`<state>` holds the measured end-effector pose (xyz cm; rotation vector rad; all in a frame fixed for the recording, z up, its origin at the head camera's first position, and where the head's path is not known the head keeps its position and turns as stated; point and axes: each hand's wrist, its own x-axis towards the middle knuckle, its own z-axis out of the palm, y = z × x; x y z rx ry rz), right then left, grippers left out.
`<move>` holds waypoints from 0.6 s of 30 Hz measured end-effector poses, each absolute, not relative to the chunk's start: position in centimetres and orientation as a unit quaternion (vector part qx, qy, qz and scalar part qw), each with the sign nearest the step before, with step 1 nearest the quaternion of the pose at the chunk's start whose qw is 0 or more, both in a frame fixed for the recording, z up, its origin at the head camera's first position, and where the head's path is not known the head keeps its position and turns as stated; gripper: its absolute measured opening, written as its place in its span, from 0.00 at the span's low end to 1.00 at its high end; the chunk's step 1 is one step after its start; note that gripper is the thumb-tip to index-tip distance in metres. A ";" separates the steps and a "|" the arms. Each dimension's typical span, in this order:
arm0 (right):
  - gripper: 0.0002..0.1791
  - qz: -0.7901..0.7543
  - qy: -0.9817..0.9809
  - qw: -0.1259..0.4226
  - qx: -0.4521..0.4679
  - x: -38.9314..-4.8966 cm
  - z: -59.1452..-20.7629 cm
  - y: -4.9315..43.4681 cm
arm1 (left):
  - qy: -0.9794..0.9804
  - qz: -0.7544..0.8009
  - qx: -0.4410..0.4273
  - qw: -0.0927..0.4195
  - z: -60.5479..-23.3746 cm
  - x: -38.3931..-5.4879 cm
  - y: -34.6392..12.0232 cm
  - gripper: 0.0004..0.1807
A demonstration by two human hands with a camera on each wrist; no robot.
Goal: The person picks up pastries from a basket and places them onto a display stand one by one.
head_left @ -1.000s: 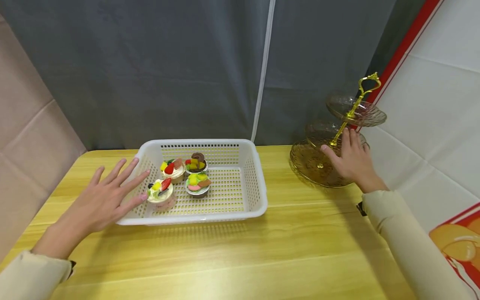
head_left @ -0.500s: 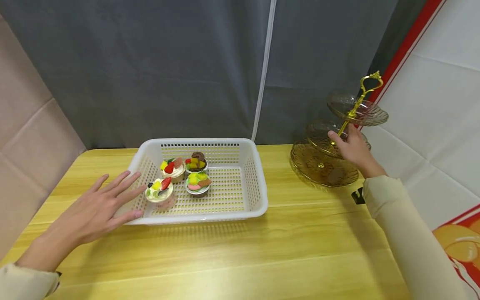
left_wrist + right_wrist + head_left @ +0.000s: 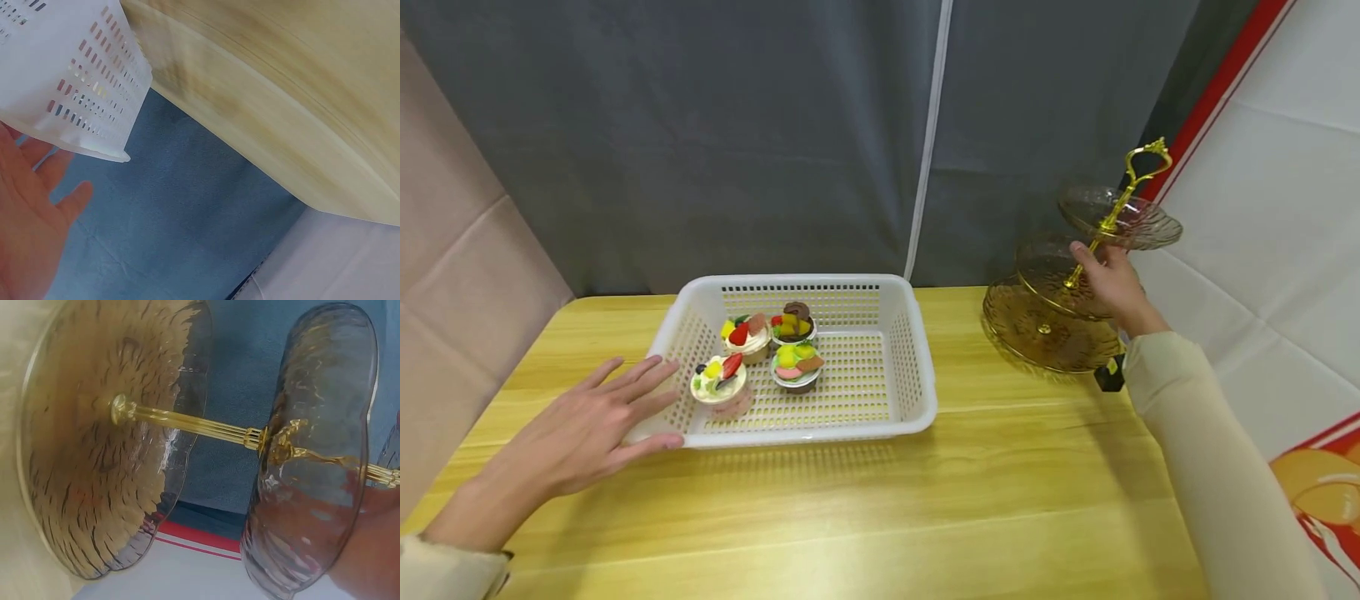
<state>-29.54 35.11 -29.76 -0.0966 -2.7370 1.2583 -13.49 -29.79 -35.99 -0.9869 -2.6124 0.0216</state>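
At the right, my right hand (image 3: 1118, 290) grips the gold post of a three-tier cake stand (image 3: 1026, 337) between its middle and top plates. Part of that hand (image 3: 375, 540) shows behind the middle plate (image 3: 312, 406) in the right wrist view. The stand's plates are tinted, clear and wavy-edged. At the left, my left hand (image 3: 591, 429) lies with its fingers spread at the near left corner of a white plastic basket (image 3: 808, 435). Several topped cupcakes (image 3: 720, 385) stand in the basket's left half. The left wrist view has the left hand (image 3: 31, 200) beside the basket wall (image 3: 94, 81).
The basket and stand are on a yellow wood-grain table (image 3: 865, 517). A grey curtain (image 3: 737, 150) hangs behind it. A pinkish panel (image 3: 467, 217) borders the left side, and a white panel (image 3: 1285, 250) with red bands is close beside the stand at right.
The right hand, earlier with its fingers extended over the stand, has curled around the post. The left hand has drawn back from above the cupcakes to the basket's near left corner.
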 end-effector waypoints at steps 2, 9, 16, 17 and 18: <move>0.49 0.440 -0.894 0.075 -0.024 -29.7 -29.7 35.1 | -0.920 0.006 -0.351 0.175 -35.9 -13.5 -29.7 0.33; 0.43 0.504 -0.857 0.104 -0.037 -30.5 -29.8 34.9 | -0.922 0.000 -0.347 0.170 -35.5 -13.4 -29.5 0.29; 0.37 0.549 -0.827 0.105 -0.052 -30.9 -30.1 34.6 | -0.926 -0.006 -0.340 0.165 -35.4 -13.2 -29.3 0.29; 0.36 0.550 -0.827 0.107 -0.047 -30.9 -30.1 34.5 | -0.926 -0.007 -0.339 0.164 -35.4 -13.2 -29.3 0.29; 0.36 0.548 -0.828 0.107 -0.044 -30.8 -30.1 34.5 | -0.927 -0.008 -0.338 0.164 -35.3 -13.2 -29.3 0.29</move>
